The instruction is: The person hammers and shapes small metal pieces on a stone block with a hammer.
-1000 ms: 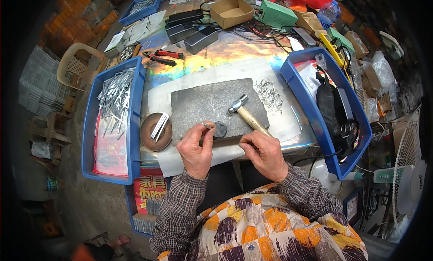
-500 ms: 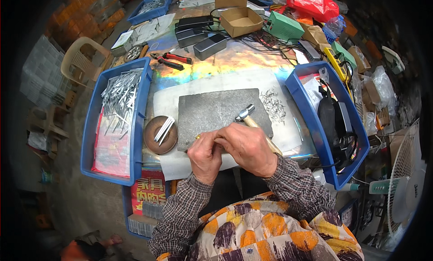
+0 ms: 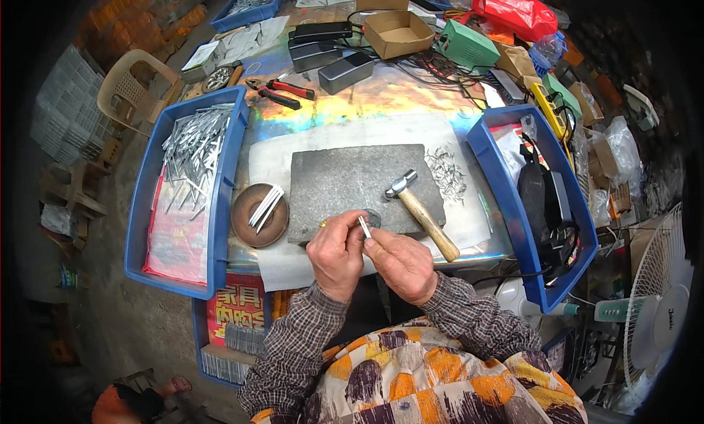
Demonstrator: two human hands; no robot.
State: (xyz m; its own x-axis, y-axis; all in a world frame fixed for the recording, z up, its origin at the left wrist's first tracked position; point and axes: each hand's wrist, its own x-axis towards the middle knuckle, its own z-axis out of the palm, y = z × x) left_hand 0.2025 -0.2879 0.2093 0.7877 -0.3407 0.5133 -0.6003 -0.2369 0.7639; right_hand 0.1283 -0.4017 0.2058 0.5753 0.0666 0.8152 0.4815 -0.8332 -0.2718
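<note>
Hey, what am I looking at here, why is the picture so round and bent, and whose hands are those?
There is no machine: the view comes from a wide fisheye camera on a person's head, looking down, so straight edges curve. The forearms rising from the bottom are the wearer's own. The left hand and right hand meet over a small metal strip, pinched between the fingers. Just beyond lies a grey slab with a hammer resting on it. To the left sit a brown dish holding strips and a blue tray of more strips; another blue tray is on the right.
</note>
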